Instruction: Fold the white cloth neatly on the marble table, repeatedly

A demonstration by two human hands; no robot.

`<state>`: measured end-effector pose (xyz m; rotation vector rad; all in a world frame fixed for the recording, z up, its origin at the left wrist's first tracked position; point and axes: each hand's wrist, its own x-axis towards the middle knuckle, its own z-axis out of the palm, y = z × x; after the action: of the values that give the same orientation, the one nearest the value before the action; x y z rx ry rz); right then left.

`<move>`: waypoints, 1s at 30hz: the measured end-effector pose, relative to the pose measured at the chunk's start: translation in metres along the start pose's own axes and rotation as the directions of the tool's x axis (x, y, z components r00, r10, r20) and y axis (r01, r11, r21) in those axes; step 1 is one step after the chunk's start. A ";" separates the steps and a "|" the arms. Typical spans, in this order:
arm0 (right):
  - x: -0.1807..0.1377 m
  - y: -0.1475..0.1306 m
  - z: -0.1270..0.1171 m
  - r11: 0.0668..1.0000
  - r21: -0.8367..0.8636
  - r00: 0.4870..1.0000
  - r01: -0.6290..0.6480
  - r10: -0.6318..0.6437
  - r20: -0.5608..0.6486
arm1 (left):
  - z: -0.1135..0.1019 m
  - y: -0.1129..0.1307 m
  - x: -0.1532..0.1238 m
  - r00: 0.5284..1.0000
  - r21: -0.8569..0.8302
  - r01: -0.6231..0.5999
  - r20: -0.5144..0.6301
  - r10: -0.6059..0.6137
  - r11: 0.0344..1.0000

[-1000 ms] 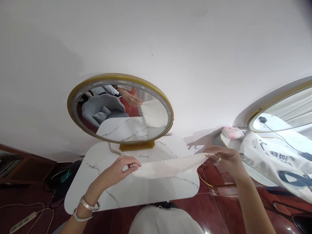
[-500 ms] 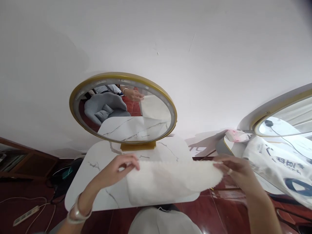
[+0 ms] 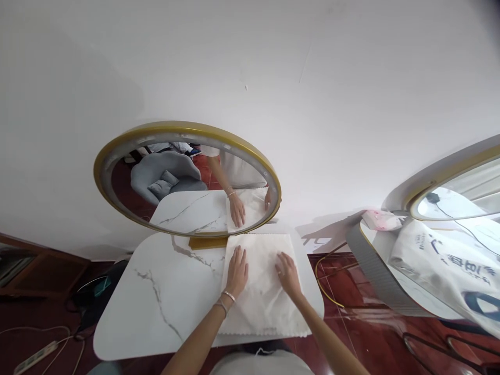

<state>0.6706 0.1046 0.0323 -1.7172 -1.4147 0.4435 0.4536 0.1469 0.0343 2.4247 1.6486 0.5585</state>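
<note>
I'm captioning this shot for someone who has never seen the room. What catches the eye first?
The left hand and right hand lie flat on a white cloth spread over the right part of the marble table. Just behind stands a round gold-rimmed mirror against the white wall, reflecting hands and cloth. At far right, a printed white bag lies by a second mirror.

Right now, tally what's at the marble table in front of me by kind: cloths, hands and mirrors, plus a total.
Cloths: 1, white cloth
Hands: 2, left hand and right hand, both flat on it
Mirrors: 1, gold-framed mirror
Total: 4
</note>
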 end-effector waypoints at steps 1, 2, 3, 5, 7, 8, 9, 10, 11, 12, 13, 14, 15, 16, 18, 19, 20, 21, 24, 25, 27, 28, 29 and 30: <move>-0.012 0.004 0.007 0.992 -0.071 0.993 0.108 -0.104 0.051 | 0.009 -0.003 -0.001 1.000 0.008 -0.023 -0.003 0.023 1.000; -0.021 0.009 0.013 0.977 -0.136 0.985 0.167 -0.158 0.071 | 0.015 -0.006 0.000 0.999 0.018 -0.035 -0.012 0.035 0.999; -0.025 0.013 0.018 0.955 -0.202 0.975 0.217 -0.203 0.089 | 0.018 -0.008 0.004 0.999 0.030 -0.036 -0.023 0.037 0.999; -0.022 0.017 0.026 0.916 -0.320 0.970 0.241 -0.222 0.095 | 0.022 -0.013 0.016 0.999 0.054 -0.018 -0.043 0.021 0.998; -0.010 0.018 0.033 0.887 -0.404 0.974 0.225 -0.199 0.106 | 0.023 -0.015 0.029 0.999 0.075 -0.003 -0.049 0.007 0.997; -0.003 0.018 0.036 0.871 -0.439 0.975 0.221 -0.187 0.121 | 0.023 -0.016 0.034 0.999 0.085 -0.002 -0.047 0.006 0.996; 0.004 0.017 0.039 0.855 -0.469 0.975 0.220 -0.177 0.135 | 0.024 -0.015 0.040 0.999 0.093 -0.005 -0.042 0.009 0.996; 0.011 0.017 0.041 0.841 -0.494 0.975 0.220 -0.170 0.145 | 0.024 -0.015 0.044 0.999 0.101 -0.008 -0.035 0.012 0.995; 0.017 0.018 0.042 0.829 -0.513 0.974 0.223 -0.168 0.153 | 0.025 -0.013 0.049 1.000 0.107 -0.009 -0.028 0.012 0.994; 0.023 0.019 0.042 0.819 -0.526 0.973 0.228 -0.169 0.158 | 0.025 -0.012 0.055 1.000 0.111 -0.007 -0.021 0.010 0.994; 0.030 0.022 0.041 0.812 -0.534 0.971 0.234 -0.172 0.164 | 0.025 -0.009 0.060 1.000 0.111 -0.001 -0.015 0.003 0.994; 0.037 0.025 0.040 0.806 -0.540 0.969 0.243 -0.177 0.172 | 0.025 -0.007 0.067 1.000 0.108 0.008 -0.009 -0.007 0.994; 0.044 0.028 0.038 0.799 -0.543 0.965 0.258 -0.184 0.187 | 0.026 -0.004 0.074 1.000 0.103 0.023 -0.004 -0.023 0.994; 0.052 0.031 0.035 0.792 -0.544 0.959 0.277 -0.192 0.208 | 0.026 -0.001 0.081 0.999 0.097 0.052 0.002 -0.053 0.994; 0.068 0.034 0.032 0.778 -0.543 0.945 0.315 -0.206 0.252 | 0.027 0.003 0.095 0.990 0.090 0.139 0.017 -0.141 0.986; 0.076 0.035 0.032 0.773 -0.542 0.939 0.329 -0.211 0.270 | 0.028 0.005 0.101 0.982 0.091 0.184 0.025 -0.187 0.979; 0.083 0.034 0.033 0.771 -0.540 0.936 0.337 -0.211 0.282 | 0.030 0.007 0.106 0.973 0.092 0.223 0.032 -0.227 0.970; 0.090 0.032 0.034 0.772 -0.538 0.934 0.339 -0.209 0.289 | 0.031 0.007 0.111 0.965 0.094 0.253 0.038 -0.258 0.963; 0.104 0.021 0.045 0.783 -0.521 0.930 0.341 -0.200 0.309 | 0.036 0.008 0.118 0.954 0.097 0.290 0.049 -0.296 0.952; 0.108 0.018 0.049 0.786 -0.516 0.928 0.341 -0.195 0.316 | 0.037 0.007 0.119 0.951 0.098 0.297 0.056 -0.303 0.950; 0.113 0.014 0.055 0.792 -0.512 0.928 0.332 -0.177 0.327 | 0.039 0.008 0.121 0.948 0.100 0.300 0.076 -0.308 0.949; 0.115 0.014 0.057 0.795 -0.513 0.930 0.323 -0.167 0.327 | 0.040 0.009 0.123 0.948 0.101 0.296 0.089 -0.305 0.950; 0.116 0.015 0.057 0.797 -0.517 0.933 0.312 -0.156 0.324 | 0.041 0.011 0.124 0.949 0.103 0.287 0.104 -0.297 0.952; 0.118 0.017 0.055 0.797 -0.522 0.937 0.302 -0.146 0.318 | 0.042 0.014 0.127 0.951 0.104 0.274 0.118 -0.285 0.956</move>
<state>0.6770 0.2346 0.0145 -1.9569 -2.0806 0.1147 0.5232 0.2612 0.0282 2.1716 1.9483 0.2829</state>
